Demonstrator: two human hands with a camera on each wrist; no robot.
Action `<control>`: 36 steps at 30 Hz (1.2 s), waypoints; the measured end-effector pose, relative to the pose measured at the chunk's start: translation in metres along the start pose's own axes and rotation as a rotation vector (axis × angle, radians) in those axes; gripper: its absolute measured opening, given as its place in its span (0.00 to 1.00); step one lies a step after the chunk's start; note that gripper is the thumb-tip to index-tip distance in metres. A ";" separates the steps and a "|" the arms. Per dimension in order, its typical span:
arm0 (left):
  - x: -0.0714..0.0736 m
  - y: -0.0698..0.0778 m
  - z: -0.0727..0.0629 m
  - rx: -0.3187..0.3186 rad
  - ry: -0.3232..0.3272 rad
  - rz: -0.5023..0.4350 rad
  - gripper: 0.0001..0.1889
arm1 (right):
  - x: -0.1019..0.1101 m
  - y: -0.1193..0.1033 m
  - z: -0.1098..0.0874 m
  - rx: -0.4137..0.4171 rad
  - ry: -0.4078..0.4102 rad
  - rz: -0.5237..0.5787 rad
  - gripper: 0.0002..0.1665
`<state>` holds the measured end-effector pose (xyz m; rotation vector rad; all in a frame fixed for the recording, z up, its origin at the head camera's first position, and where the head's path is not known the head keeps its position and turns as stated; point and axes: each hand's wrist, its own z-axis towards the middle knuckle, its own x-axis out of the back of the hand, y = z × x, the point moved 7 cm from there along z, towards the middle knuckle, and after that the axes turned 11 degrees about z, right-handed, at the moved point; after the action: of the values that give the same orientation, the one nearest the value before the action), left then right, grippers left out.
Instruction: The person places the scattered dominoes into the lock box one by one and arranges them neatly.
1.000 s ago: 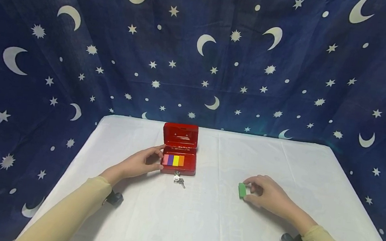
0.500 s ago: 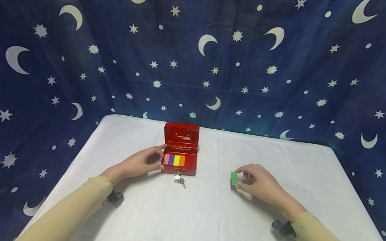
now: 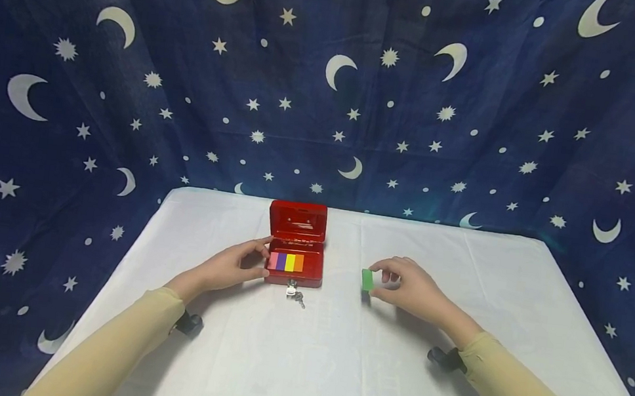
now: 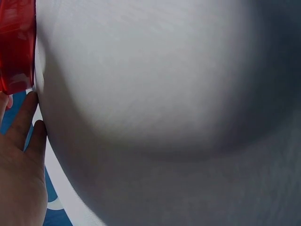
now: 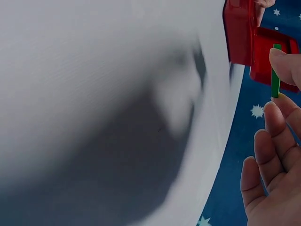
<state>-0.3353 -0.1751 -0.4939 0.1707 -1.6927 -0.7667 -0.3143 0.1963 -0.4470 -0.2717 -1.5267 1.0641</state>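
Observation:
A small red metal cash box stands with its lid raised. Pink, purple, yellow and orange blocks lie side by side at the left inside it. My left hand rests at the box's left side, thumb at the front corner and forefinger near the hinge. In the left wrist view its fingers lie fairly straight beside the red wall. My right hand pinches a green block by its ends, between thumb and fingertip, to the right of the box. The other right fingers are loosely bent.
Keys hang from the lock at the box's front. A white cloth covers the table. Behind and at the sides hangs a dark blue curtain with moons and stars.
My right hand has carried the green block left and a little farther back, closer to the box. The left hand and the box stay in place.

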 end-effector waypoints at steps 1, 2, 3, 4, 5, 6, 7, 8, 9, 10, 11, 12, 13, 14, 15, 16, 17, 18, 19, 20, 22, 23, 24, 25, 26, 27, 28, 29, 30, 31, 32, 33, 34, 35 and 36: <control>0.000 0.000 0.000 0.003 -0.001 -0.001 0.18 | -0.001 -0.002 0.001 0.005 0.000 0.003 0.25; 0.000 0.000 0.000 0.003 -0.002 -0.003 0.18 | -0.003 -0.003 0.003 0.004 0.000 0.006 0.25; 0.000 0.000 0.000 0.006 -0.003 -0.005 0.18 | -0.005 -0.003 0.004 0.003 -0.001 0.007 0.25; 0.000 0.000 0.001 0.007 -0.005 -0.008 0.18 | -0.007 -0.004 0.006 0.004 -0.005 0.004 0.25; -0.001 -0.001 0.001 0.009 -0.007 -0.009 0.18 | -0.009 -0.004 0.007 0.002 -0.010 0.005 0.25; -0.001 -0.001 0.001 0.011 -0.008 -0.011 0.18 | -0.011 -0.004 0.009 -0.004 -0.013 0.004 0.25; -0.001 -0.001 0.001 0.013 -0.009 -0.014 0.18 | -0.013 -0.004 0.011 -0.008 -0.016 0.005 0.25; -0.001 -0.001 0.001 0.015 -0.010 -0.015 0.18 | -0.015 -0.004 0.012 -0.011 -0.019 0.004 0.25; -0.001 -0.001 0.001 0.017 -0.011 -0.016 0.18 | -0.016 -0.004 0.014 -0.006 -0.022 0.001 0.25; -0.001 -0.001 0.001 0.018 -0.011 -0.017 0.18 | -0.018 -0.005 0.015 0.000 -0.024 -0.001 0.25; -0.001 -0.001 0.001 0.018 -0.010 -0.018 0.18 | -0.019 -0.005 0.017 0.002 -0.022 -0.001 0.25; -0.001 -0.001 0.001 0.018 -0.010 -0.017 0.18 | -0.021 -0.006 0.018 0.009 -0.022 -0.001 0.24; -0.001 -0.001 0.001 0.017 -0.010 -0.016 0.18 | -0.022 -0.006 0.020 0.018 -0.021 -0.003 0.24; -0.001 -0.001 0.001 0.015 -0.009 -0.017 0.18 | -0.024 -0.006 0.021 0.024 -0.021 -0.008 0.24; -0.001 -0.001 0.001 0.014 -0.009 -0.018 0.18 | -0.025 -0.007 0.023 0.030 -0.021 -0.011 0.24; -0.001 -0.001 0.001 0.012 -0.009 -0.019 0.17 | -0.026 -0.008 0.024 0.030 -0.022 -0.013 0.24; -0.001 -0.001 0.001 0.012 -0.010 -0.021 0.17 | -0.028 -0.008 0.026 0.030 -0.023 -0.016 0.24; -0.001 -0.001 0.001 0.011 -0.010 -0.022 0.17 | -0.029 -0.008 0.027 0.032 -0.024 -0.016 0.23; -0.001 -0.001 0.001 0.012 -0.011 -0.024 0.17 | -0.031 -0.008 0.029 0.029 -0.026 -0.018 0.23; -0.001 -0.001 0.001 0.012 -0.012 -0.026 0.17 | -0.032 -0.009 0.030 0.027 -0.028 -0.018 0.23; -0.001 -0.001 0.001 0.016 -0.013 -0.026 0.16 | -0.035 -0.010 0.034 0.022 -0.033 -0.018 0.23; -0.001 -0.001 0.001 0.018 -0.014 -0.027 0.16 | -0.037 -0.010 0.036 0.020 -0.036 -0.017 0.23; -0.001 -0.001 0.001 0.018 -0.014 -0.026 0.16 | -0.038 -0.011 0.037 0.015 -0.037 -0.017 0.24; -0.002 -0.001 0.001 0.018 -0.014 -0.025 0.16 | -0.039 -0.012 0.039 0.011 -0.040 -0.023 0.24; -0.002 -0.001 0.001 0.017 -0.014 -0.025 0.16 | -0.040 -0.012 0.041 0.008 -0.041 -0.028 0.24; -0.002 -0.001 0.001 0.015 -0.014 -0.026 0.16 | -0.042 -0.012 0.043 0.004 -0.043 -0.033 0.24; -0.002 0.000 0.001 0.012 -0.015 -0.027 0.16 | -0.043 -0.012 0.044 0.000 -0.043 -0.040 0.24; -0.002 0.000 0.001 0.010 -0.015 -0.027 0.16 | -0.044 -0.013 0.046 -0.004 -0.043 -0.043 0.24; -0.002 0.000 0.001 0.007 -0.014 -0.027 0.16 | -0.045 -0.013 0.048 -0.006 -0.043 -0.047 0.24; -0.001 0.000 0.001 0.004 -0.014 -0.029 0.16 | -0.046 -0.014 0.049 -0.008 -0.043 -0.050 0.24; -0.001 0.000 0.001 0.002 -0.013 -0.029 0.16 | -0.047 -0.014 0.051 -0.011 -0.043 -0.051 0.24; -0.001 0.000 0.001 0.001 -0.012 -0.029 0.16 | -0.048 -0.015 0.053 -0.007 -0.042 -0.051 0.23; -0.001 0.000 0.001 0.000 -0.012 -0.028 0.16 | -0.049 -0.016 0.054 -0.001 -0.042 -0.051 0.23; -0.001 0.000 0.001 0.000 -0.010 -0.027 0.16 | -0.050 -0.017 0.056 0.005 -0.043 -0.050 0.23; -0.001 0.000 0.001 -0.001 -0.009 -0.027 0.16 | -0.050 -0.018 0.057 0.012 -0.043 -0.050 0.23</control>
<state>-0.3360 -0.1739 -0.4949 0.1902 -1.7017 -0.7889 -0.3433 0.1250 -0.4608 -0.2026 -1.5575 1.0446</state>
